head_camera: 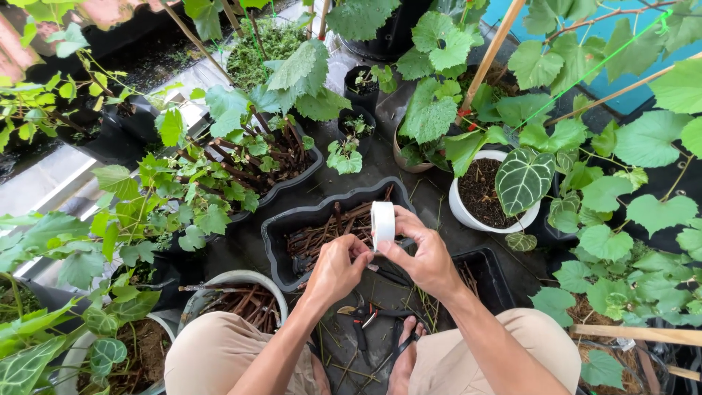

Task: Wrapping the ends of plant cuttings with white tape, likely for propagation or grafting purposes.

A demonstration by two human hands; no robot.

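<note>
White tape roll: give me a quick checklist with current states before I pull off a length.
1. Roll held firmly: ok. The right hand grips the white tape roll, upright, above the black tray of cuttings.
2. Tape end found: cannot tell. The left hand has its fingertips at the roll's lower edge, but the loose end is hidden.
3. Cutting tool within reach: ok. The pruning shears lie on the ground between the knees.
4. Cutting ready to wrap: not ok. Neither hand holds one; they lie in the tray.
5. Space to pull: ok. Nothing crowds the hands.
</note>
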